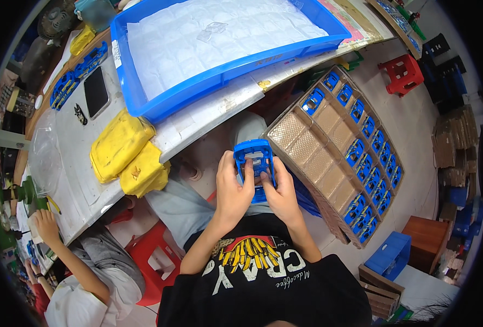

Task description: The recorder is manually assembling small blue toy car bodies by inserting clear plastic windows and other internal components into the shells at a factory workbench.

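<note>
My left hand and my right hand both grip a blue toy car body shell in front of my chest. The shell is held lengthwise, with window-like openings showing in it. Both thumbs press into its middle, and the other fingers wrap round its sides, partly hidden. Just to the right of my hands stands a brown compartment tray. Several blue car shells sit in its far and right-hand cells, while many cells nearer me hold none.
On the table are a large blue bin lined with white sheet, yellow cloths, a phone and blue car parts. A co-worker's hand works at left. A red stool and blue crate stand at right.
</note>
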Available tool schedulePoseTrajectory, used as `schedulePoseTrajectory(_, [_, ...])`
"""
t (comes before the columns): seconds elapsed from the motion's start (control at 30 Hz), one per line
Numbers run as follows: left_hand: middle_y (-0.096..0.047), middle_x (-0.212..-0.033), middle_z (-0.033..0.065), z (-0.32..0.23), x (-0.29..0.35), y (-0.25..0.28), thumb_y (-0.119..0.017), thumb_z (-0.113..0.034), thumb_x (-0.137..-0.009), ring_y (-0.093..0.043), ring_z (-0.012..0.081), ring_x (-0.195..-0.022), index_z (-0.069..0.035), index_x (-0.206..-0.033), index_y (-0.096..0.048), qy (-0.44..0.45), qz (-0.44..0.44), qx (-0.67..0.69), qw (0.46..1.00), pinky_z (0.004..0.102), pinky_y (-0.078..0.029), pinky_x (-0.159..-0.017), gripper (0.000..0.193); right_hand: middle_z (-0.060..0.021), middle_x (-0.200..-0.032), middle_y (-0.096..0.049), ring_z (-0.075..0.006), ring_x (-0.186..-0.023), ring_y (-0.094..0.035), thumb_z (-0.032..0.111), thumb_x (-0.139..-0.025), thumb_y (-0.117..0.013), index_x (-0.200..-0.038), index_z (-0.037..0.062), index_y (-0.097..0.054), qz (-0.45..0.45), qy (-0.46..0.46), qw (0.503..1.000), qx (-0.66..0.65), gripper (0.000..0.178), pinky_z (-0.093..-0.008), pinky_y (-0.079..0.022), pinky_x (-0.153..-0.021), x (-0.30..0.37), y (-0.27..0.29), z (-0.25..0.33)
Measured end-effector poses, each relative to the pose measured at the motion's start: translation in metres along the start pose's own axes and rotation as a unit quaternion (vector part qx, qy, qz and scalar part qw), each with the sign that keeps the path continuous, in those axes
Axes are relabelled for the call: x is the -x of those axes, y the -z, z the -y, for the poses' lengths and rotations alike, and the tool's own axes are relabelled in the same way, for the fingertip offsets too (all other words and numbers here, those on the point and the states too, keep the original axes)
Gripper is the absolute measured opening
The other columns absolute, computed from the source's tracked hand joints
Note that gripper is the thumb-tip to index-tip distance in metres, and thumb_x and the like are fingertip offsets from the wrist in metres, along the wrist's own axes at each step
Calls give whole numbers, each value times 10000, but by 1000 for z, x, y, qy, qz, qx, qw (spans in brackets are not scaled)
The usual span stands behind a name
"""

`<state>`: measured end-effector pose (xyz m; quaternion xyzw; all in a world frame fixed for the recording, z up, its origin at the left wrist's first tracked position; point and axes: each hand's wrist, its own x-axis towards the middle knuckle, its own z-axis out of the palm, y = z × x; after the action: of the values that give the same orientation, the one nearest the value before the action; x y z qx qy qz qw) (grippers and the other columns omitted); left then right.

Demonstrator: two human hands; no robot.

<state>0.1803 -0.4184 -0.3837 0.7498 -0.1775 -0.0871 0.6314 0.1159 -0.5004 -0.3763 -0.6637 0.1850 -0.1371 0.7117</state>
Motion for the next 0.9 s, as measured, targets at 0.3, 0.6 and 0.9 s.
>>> schedulePoseTrajectory(0.3, [-447,-971,163,-1,19,-15,-610,-189,-754,-479,227,-855,16,-1088,-331,-57,28,-22,998,297,-398,-745,481,-125,-736,-534,-154,-676,-540,-31,-716,-485,-940,-16,-415,-54,47,993,93,236,-255,-417,-598,2,9,-11])
schedulePoseTrajectory(0.6, [-441,-1000,95,-9,1,124,-548,-103,-767,-432,169,-947,19,-1085,-399,36,-269,-175,946,295,-359,-834,372,-151,-921,-561,-181,-744,-567,155,-831,-471,-1154,-16,-401,-65,-31,995,-65,372,-297,-465,-686,-15,129,-21])
schedulePoseTrajectory(0.9, [-491,-983,254,23,-34,314,-530,-301,-779,-468,372,-908,106,-1071,-408,184,-254,-630,711,405,-362,-815,515,-185,-831,-534,-310,-846,-471,238,-759,-543,-903,6,-590,-438,-61,747,496,277,-382,-367,-781,-11,324,-128])
